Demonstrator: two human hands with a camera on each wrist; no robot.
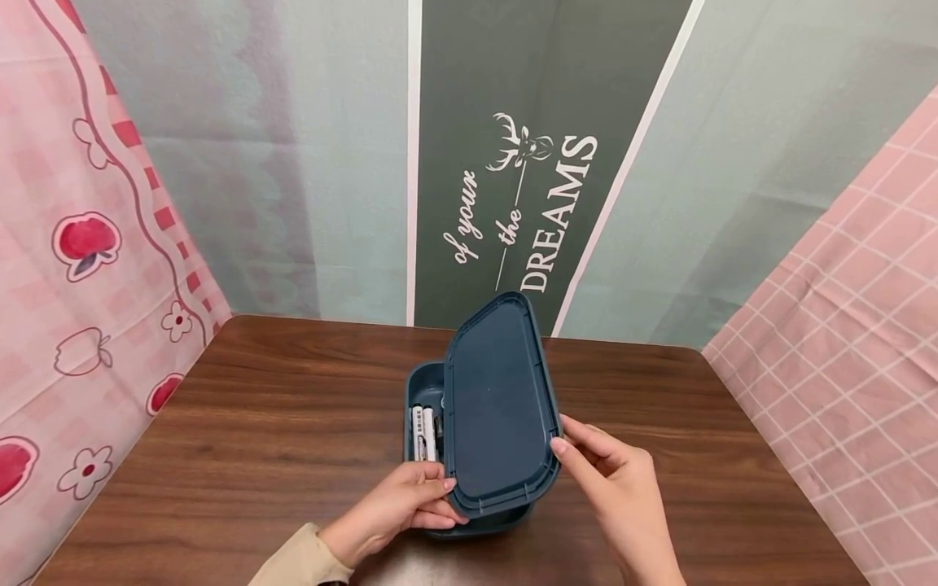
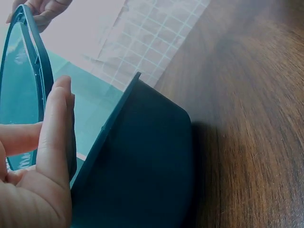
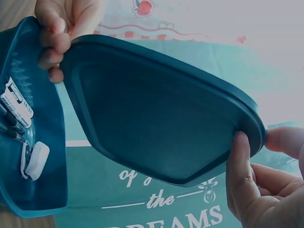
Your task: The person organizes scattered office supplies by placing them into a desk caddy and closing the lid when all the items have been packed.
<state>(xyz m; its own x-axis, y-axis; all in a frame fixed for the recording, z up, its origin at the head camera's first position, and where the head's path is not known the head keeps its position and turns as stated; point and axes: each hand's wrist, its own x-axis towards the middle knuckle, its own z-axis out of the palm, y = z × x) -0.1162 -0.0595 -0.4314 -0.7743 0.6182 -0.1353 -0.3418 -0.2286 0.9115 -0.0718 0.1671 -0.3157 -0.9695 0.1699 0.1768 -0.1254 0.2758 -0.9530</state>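
Note:
A dark blue lid (image 1: 498, 399) is held tilted above a matching storage box (image 1: 423, 381), its ribbed underside facing the head camera. My left hand (image 1: 403, 500) pinches the lid's near left corner between thumb and fingers. On the right, my right hand (image 1: 615, 480) pinches the lid's right edge. In the right wrist view the lid's smooth outer face (image 3: 156, 114) shows, apart from the box. Inside the box lie white marker pens (image 3: 18, 103), darker pens (image 3: 12, 124) and a small white object (image 3: 37, 160) whose kind I cannot tell. The lid hides much of the box in the head view.
The box stands on a brown wood-grain table (image 1: 308, 407). A grey-green curtain (image 1: 352, 163) with printed lettering hangs behind the table. Pink patterned cloth (image 1: 95, 244) hangs at the left, and pink checked cloth (image 1: 843, 325) at the right.

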